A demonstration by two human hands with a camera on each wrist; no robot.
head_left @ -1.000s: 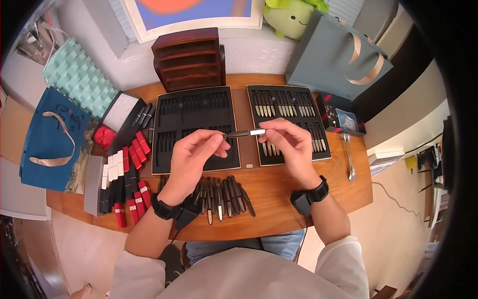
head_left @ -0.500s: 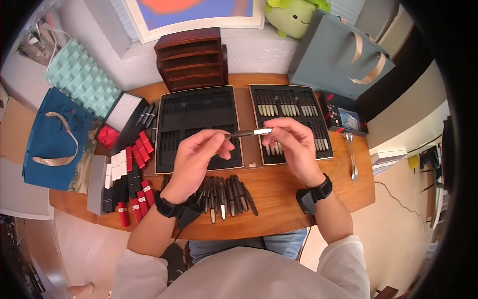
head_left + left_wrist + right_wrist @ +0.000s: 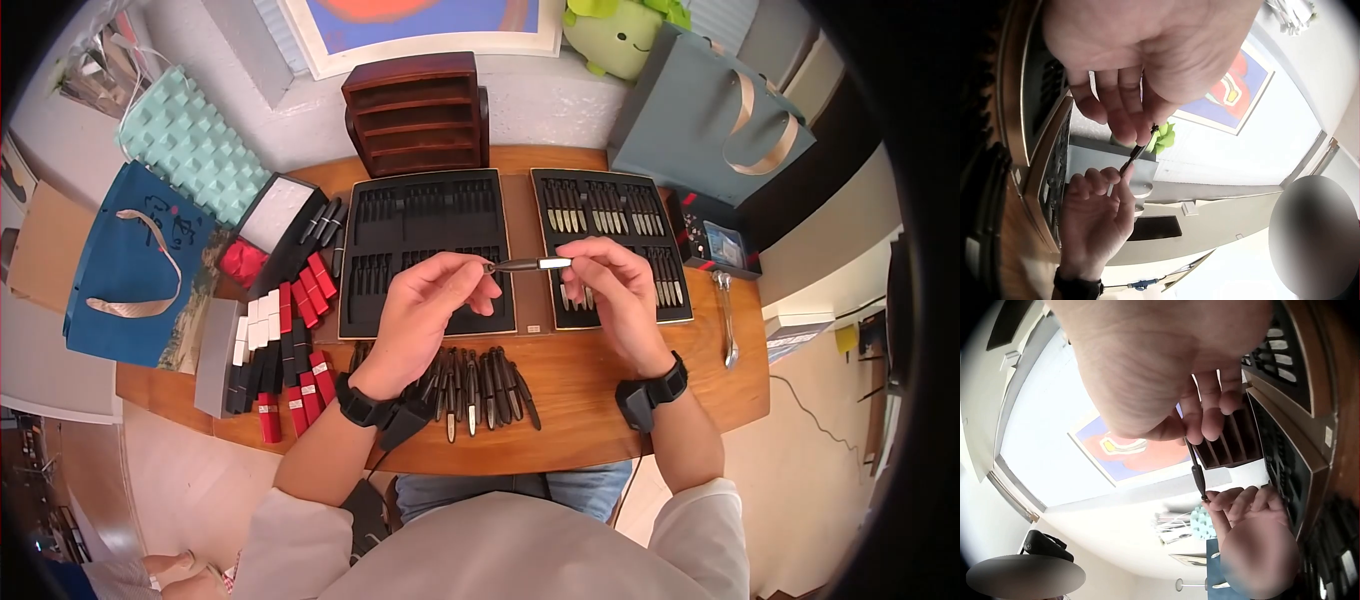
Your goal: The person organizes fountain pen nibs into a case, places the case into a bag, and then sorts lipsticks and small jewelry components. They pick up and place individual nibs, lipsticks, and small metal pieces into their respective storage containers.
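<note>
The slim dark pen-shaped piece with a flat silvery-white end (image 3: 540, 264) is level above the wooden counter (image 3: 590, 400), between my two hands. My left hand (image 3: 430, 305) has its fingers pinched on the dark tip; my right hand (image 3: 615, 290) clamps the pale end between fingers and thumb.

I can't read the small pale label (image 3: 534, 328) on the brown strip between two black gold-edged trays, nor the dark script on the blue paper bag (image 3: 125, 285) by the left edge. The left tray (image 3: 430, 232) has dark pieces in its slots; the right tray (image 3: 600, 240) holds pale-tipped ones, three groups in its far row. Toward the near edge lies one pile of similar loose pieces (image 3: 480, 390), too overlapped for me to count. Red boxes (image 3: 315, 285), white boxes (image 3: 262, 318) and black boxes (image 3: 265, 370) crowd the left end.
</note>
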